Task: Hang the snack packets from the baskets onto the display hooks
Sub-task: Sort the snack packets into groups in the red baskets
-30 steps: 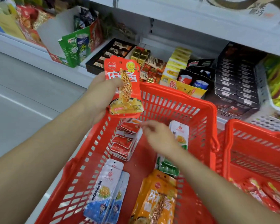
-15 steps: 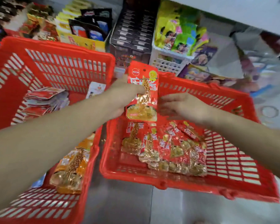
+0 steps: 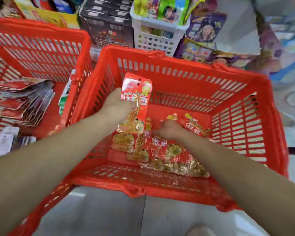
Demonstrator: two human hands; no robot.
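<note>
My left hand (image 3: 117, 106) grips a red snack packet (image 3: 136, 103) upright over the right red basket (image 3: 186, 65). Its punched hanging hole is at the top. Down inside that basket my right hand (image 3: 169, 129) reaches among a pile of matching red packets (image 3: 160, 154); the fingers curl onto one packet (image 3: 194, 126), though blur hides the exact grip. The left red basket (image 3: 41, 34) holds a stack of red and silver packets (image 3: 22, 99). No display hooks are in view.
Behind the baskets stand black cartons (image 3: 107, 23), a white perforated crate (image 3: 157, 40) of bright packets and purple card packs (image 3: 206, 29). Grey floor (image 3: 109, 210) shows in front of the baskets. More packets (image 3: 5, 142) lie at the left basket's near side.
My view swung from the left basket to the right one. My left hand carried the red packet across, and my right hand dropped from beside it into the pile.
</note>
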